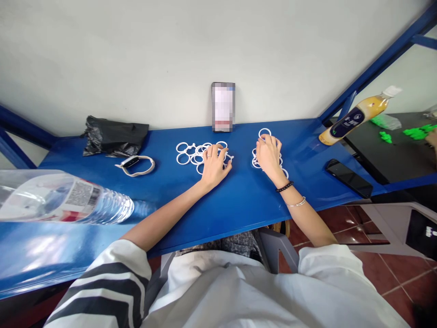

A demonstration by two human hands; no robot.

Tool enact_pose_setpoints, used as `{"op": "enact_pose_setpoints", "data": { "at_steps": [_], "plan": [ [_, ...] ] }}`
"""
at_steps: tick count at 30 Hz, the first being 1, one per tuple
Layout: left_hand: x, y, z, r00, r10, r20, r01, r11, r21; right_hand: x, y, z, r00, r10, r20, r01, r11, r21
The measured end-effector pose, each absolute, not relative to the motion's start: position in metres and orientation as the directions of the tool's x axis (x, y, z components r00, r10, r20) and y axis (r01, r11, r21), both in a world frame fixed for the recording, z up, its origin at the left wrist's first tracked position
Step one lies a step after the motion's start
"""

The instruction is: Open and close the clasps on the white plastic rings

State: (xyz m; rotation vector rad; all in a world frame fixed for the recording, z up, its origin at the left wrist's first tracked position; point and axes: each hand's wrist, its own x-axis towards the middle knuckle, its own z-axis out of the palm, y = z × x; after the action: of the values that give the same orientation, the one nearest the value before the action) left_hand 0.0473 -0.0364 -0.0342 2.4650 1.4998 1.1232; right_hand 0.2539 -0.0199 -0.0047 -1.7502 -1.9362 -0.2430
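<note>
Several white plastic rings with small knobbed tabs (183, 158) lie in a loose pile on the blue table (239, 205). My left hand (214, 165) rests over the right part of this pile, fingers apart and touching the rings, with some of them hidden beneath it. To the right lies a smaller cluster of similar white rings (254, 160). Above that cluster is my right hand (269, 155), its fingers curled down and closed. One white ring (264, 132) shows at its fingertips; their exact grip is partly hidden.
A phone (223, 107) leans against the wall. Left are a black plastic bag (114, 135), a watch (136, 165) and a large clear bottle (68, 198). Right are a dark phone (348, 177) and a yellow drink bottle (358, 116). Another person's hand (433, 137) is near green pieces (418, 132).
</note>
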Motion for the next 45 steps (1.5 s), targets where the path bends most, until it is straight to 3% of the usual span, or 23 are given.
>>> {"op": "enact_pose_setpoints", "data": {
  "at_steps": [4,8,12,14,17,22,34,45],
  "plan": [
    [0.047,-0.036,-0.034,0.265,0.770,0.581,0.719,-0.559,0.413,0.245,-0.025,0.009,-0.105,0.854,0.510,0.875,0.323,-0.360],
    [0.045,-0.036,-0.032,0.286,0.743,0.605,0.674,-0.605,0.424,0.234,-0.032,0.012,-0.156,0.869,0.470,0.568,0.468,-0.677],
    [0.044,-0.036,-0.031,0.317,0.733,0.602,0.637,-0.635,0.438,0.225,-0.035,0.005,-0.165,0.951,0.261,0.103,0.280,-0.955],
    [0.044,-0.035,-0.032,0.335,0.729,0.597,0.618,-0.648,0.445,0.222,-0.035,0.002,-0.203,0.969,0.143,-0.098,0.126,-0.987],
    [0.043,-0.033,-0.033,0.362,0.724,0.587,0.594,-0.665,0.452,0.221,-0.035,0.002,-0.258,0.966,0.021,-0.237,-0.042,-0.971],
    [0.043,-0.031,-0.036,0.369,0.723,0.585,0.596,-0.666,0.448,0.221,-0.035,0.006,-0.328,0.943,-0.052,-0.284,-0.151,-0.947],
    [0.042,-0.034,-0.032,0.319,0.750,0.579,0.595,-0.634,0.494,0.221,-0.034,0.001,-0.292,0.956,-0.030,-0.221,-0.098,-0.970],
    [0.042,-0.035,-0.032,0.307,0.744,0.593,0.608,-0.633,0.480,0.223,-0.033,-0.002,-0.270,0.958,-0.095,-0.132,-0.135,-0.982]
  ]
}}
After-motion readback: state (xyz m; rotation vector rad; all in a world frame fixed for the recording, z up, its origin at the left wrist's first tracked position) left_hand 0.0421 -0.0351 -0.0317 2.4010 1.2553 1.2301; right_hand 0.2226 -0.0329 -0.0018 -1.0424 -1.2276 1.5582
